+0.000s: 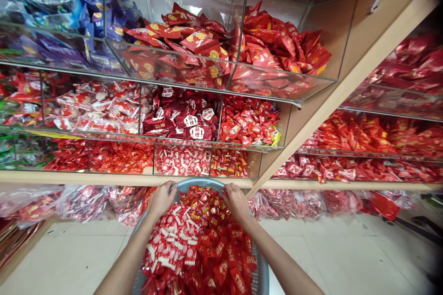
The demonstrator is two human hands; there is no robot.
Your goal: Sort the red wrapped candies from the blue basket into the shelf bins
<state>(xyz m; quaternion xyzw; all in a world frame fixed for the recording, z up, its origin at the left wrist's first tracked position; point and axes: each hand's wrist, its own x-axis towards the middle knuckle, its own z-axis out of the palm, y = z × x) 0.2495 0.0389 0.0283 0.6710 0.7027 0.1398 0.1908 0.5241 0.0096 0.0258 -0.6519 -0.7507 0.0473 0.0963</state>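
Observation:
A round grey-blue basket (265, 269) full of wrapped candies sits low in the middle of the view. White-and-red candies (173, 239) lie on its left side, plain red ones (224, 253) on its right, and small red-and-gold ones (207, 203) toward the far edge. My left hand (164, 197) is closed at the far left of the rim, with something dark and small at its fingers. On the far right of the rim, my right hand (235, 198) has its fingers curled over the edge.
Shelves with clear bins (194, 122) of candy rise in front, their lowest wooden edge (114, 176) just beyond the basket. Plastic bags of candy (85, 203) lie beneath. A slanted wooden post (321, 97) stands at the right, over a tiled floor (311, 249).

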